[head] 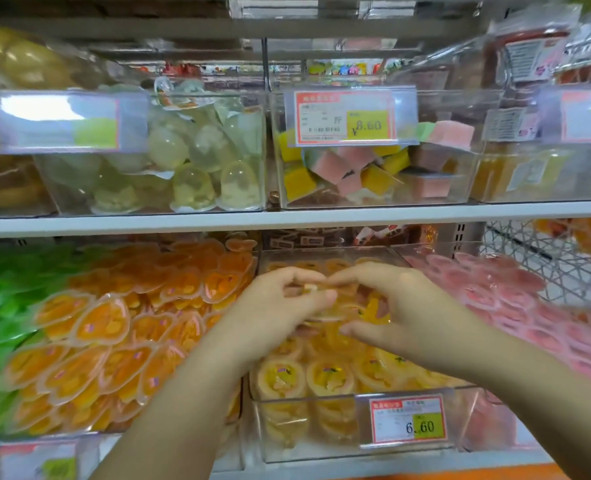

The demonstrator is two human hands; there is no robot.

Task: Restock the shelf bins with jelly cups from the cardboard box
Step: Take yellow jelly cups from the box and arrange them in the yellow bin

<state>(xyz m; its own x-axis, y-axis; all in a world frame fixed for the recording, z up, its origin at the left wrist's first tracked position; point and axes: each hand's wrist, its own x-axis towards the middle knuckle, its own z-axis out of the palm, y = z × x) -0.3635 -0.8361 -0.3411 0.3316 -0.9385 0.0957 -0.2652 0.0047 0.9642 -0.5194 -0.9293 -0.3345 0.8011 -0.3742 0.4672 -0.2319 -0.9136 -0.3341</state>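
Both of my hands hover over a clear shelf bin [307, 410] on the lower shelf, filled with round yellow jelly cups [328, 375]. My left hand [280, 299] and my right hand [398, 303] meet above the bin's middle, fingers curled, together holding a yellow jelly cup [339, 306] between them. The cup is partly hidden by the fingers and blurred. The cardboard box is out of view.
An orange heart-shaped jelly bin [114, 334] sits left, green jellies [3, 306] beyond it, pink jellies [515, 306] right. The upper shelf [287, 218] carries bins of clear dome jellies [190, 157] and square pink and yellow jellies [356, 168]. A price tag [408, 422] fronts the yellow bin.
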